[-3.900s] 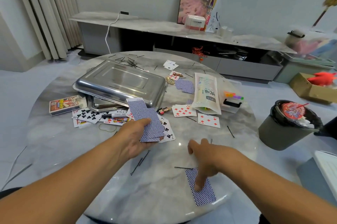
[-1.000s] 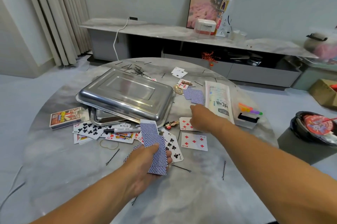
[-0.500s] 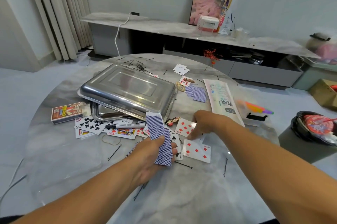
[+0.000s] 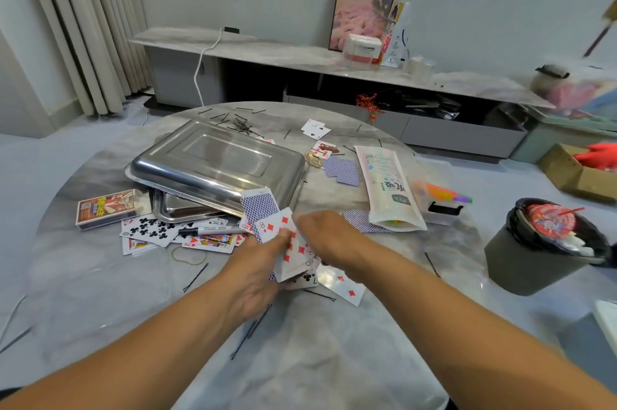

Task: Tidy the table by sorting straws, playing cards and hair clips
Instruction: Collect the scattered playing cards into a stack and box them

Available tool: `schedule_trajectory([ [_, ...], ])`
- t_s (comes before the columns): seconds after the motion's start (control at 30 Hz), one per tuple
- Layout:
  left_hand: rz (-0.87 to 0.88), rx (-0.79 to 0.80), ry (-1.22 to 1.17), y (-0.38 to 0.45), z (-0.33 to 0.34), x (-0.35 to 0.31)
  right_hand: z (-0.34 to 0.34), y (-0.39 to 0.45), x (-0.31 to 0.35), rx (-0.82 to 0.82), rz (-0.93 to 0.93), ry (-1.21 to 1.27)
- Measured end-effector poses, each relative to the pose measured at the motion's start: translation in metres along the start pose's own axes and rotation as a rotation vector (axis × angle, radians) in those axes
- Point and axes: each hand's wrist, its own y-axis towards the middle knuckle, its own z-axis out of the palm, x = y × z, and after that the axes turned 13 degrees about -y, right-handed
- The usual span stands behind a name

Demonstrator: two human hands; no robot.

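Note:
My left hand point(image 4: 258, 271) holds a stack of playing cards point(image 4: 260, 207), blue backs up. On top of it lies a face-up eight of diamonds point(image 4: 283, 242), which my right hand point(image 4: 322, 232) pinches at its right edge. More cards lie loose on the round marble table point(image 4: 100, 276): a diamond card point(image 4: 345, 287) under my right wrist, clubs and a king point(image 4: 150, 229) to the left, blue-backed ones point(image 4: 344, 171) further back. Black hair clips point(image 4: 195, 276) are scattered about, with a pile point(image 4: 242, 125) behind the tray. The straw bag point(image 4: 389, 189) lies at the right, with coloured straws point(image 4: 444, 194) beyond it.
A steel tray with a lid point(image 4: 217, 164) takes up the table's left middle. A card box point(image 4: 107, 207) lies to its left, a marker point(image 4: 213, 230) and a rubber band point(image 4: 188, 256) in front. A bin point(image 4: 534, 249) stands off the table's right edge.
My right hand lifted the eight of diamonds off the table and brought it left onto the stack in my left hand. One diamond card stays on the table.

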Motion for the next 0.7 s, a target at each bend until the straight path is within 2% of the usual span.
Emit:
schedule_trajectory([
  [0.07,0.033,-0.036,-0.016,0.001,-0.004,-0.007,-0.011,0.004,-0.01,-0.077,-0.002,-0.251],
  [0.1,0.037,-0.044,-0.009,0.001,-0.006,-0.011,-0.015,0.005,-0.018,-0.061,0.038,-0.439],
  [0.17,0.033,-0.054,0.014,0.0,-0.012,-0.017,-0.015,0.003,-0.031,0.084,0.173,-0.79],
  [0.2,0.028,-0.066,0.021,0.001,-0.015,-0.018,-0.012,0.002,-0.036,0.148,0.226,-0.875],
  [0.27,0.019,-0.098,0.031,0.001,-0.019,-0.019,-0.006,0.0,-0.04,0.176,0.27,-0.874],
  [0.43,-0.01,-0.126,0.059,0.0,-0.022,-0.013,-0.01,0.004,-0.041,0.116,0.243,-0.848],
  [0.5,-0.012,-0.101,0.073,0.001,-0.021,-0.011,-0.019,0.005,-0.035,-0.022,0.191,-0.695],
  [0.57,-0.011,-0.074,0.07,0.001,-0.019,-0.009,-0.024,0.006,-0.024,-0.132,0.158,-0.282],
  [0.63,-0.007,-0.041,0.028,0.001,-0.017,-0.006,-0.017,-0.002,-0.003,-0.063,0.164,0.174],
  [0.67,-0.018,-0.025,-0.013,0.0,-0.014,-0.004,-0.008,-0.007,0.005,-0.005,0.155,0.247],
  [0.7,-0.013,-0.01,-0.039,0.0,-0.011,-0.002,0.002,-0.011,0.013,0.024,0.114,0.202],
])
